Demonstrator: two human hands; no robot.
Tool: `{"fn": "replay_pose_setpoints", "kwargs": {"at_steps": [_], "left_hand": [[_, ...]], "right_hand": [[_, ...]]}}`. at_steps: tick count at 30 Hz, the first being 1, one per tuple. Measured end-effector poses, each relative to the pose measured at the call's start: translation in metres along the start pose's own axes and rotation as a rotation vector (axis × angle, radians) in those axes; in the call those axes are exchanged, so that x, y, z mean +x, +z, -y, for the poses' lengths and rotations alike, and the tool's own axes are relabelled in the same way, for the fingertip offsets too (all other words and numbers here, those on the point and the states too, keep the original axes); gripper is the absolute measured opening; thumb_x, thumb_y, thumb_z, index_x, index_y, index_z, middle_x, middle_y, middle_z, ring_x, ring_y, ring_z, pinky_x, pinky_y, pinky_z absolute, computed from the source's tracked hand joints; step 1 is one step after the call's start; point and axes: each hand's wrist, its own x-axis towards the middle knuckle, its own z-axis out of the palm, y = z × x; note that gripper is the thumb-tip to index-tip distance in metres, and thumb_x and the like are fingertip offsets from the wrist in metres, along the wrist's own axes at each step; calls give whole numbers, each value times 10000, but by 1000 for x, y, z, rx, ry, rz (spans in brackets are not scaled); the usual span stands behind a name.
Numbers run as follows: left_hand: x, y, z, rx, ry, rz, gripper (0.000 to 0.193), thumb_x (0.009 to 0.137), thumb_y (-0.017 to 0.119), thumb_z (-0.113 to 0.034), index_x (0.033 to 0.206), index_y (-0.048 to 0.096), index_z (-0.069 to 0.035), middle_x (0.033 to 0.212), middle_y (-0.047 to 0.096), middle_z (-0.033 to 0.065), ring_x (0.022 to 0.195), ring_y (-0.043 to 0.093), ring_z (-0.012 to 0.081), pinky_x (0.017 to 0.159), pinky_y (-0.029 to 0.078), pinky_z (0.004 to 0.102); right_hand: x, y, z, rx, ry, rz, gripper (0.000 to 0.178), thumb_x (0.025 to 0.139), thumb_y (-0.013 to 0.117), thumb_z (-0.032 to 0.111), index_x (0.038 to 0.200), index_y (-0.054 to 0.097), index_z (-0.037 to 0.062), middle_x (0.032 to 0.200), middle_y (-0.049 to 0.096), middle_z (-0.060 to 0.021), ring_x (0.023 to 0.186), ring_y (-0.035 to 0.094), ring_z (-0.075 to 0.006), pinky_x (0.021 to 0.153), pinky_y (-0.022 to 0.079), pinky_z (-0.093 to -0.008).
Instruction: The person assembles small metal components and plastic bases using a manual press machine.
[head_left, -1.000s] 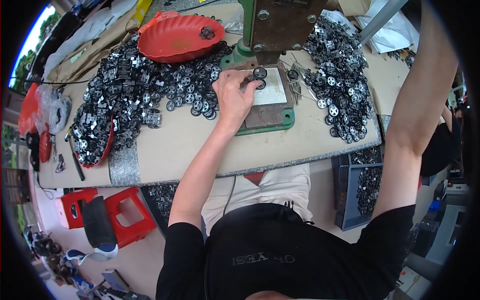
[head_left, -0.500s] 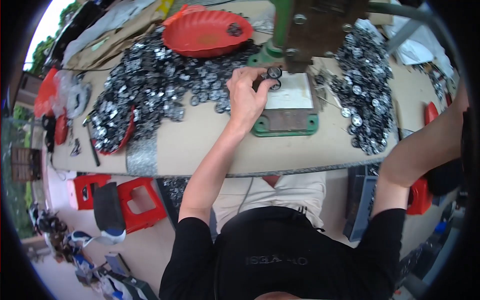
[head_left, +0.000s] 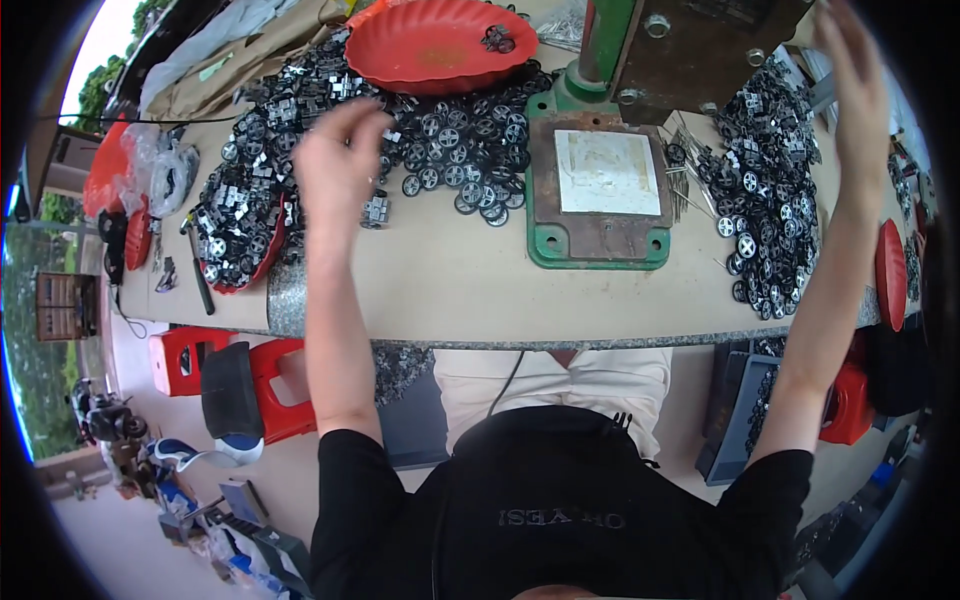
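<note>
My left hand (head_left: 343, 158) is over the heap of small black parts with silver faces (head_left: 300, 95) on the left. Motion smears its fingers, so what they hold, if anything, does not show. My right hand (head_left: 855, 95) is raised at the far right, beside the press, with fingers stretched upward and nothing visible in them. Between the hands stands a green and brown press (head_left: 600, 235). A stained white pad (head_left: 608, 175) lies on its base with no part on it. Loose small black toy wheels with silver spokes (head_left: 455, 150) lie left of the base.
A red scalloped tray (head_left: 400, 60) holding a few wheels sits behind the heap. Another pile of wheels (head_left: 775, 200) is right of the press, with thin metal rods (head_left: 680, 190) between. The table's front edge (head_left: 480, 343) runs before me. Red stools (head_left: 280, 385) stand below left.
My left hand has moved left from the press pad to the heap, and the wheels it held there are gone from the pad. My right hand has come into view at the right.
</note>
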Motion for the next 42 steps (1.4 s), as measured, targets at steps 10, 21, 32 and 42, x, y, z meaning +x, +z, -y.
{"fn": "replay_pose_setpoints", "kwargs": {"at_steps": [10, 21, 32, 42], "left_hand": [[-48, 67, 7, 86, 65, 205, 202, 722, 677, -92, 898, 652, 5, 850, 638, 140, 752, 615, 228, 694, 480, 310], [-137, 50, -58, -1183, -640, 648, 324, 900, 489, -60, 1215, 481, 17, 972, 633, 128, 789, 596, 123, 604, 425, 195], [-168, 88, -94, -1588, -856, 902, 404, 916, 426, -24, 1308, 360, 44, 1221, 493, 197, 1081, 533, 275, 959, 429, 344], [-169, 94, -108, -1703, -992, 830, 383, 937, 389, -48, 1294, 338, 81, 1229, 478, 200, 1120, 511, 264, 1009, 400, 363]], "right_hand": [[-178, -20, -18, -239, 467, 576, 176, 725, 636, 16, 899, 614, -2, 785, 577, -107, 591, 525, -182, 572, 434, -277], [-179, -21, -30, -485, 503, 945, 98, 685, 633, 33, 732, 552, 4, 743, 595, -119, 685, 579, -294, 628, 455, -379], [-176, -3, -13, 98, 537, 624, 69, 833, 551, 47, 889, 552, 8, 745, 571, -69, 659, 568, -177, 579, 458, -275], [-222, 33, 52, 811, 921, 450, 119, 863, 585, 88, 942, 601, 1, 811, 642, -42, 726, 588, -65, 574, 449, -182]]}}
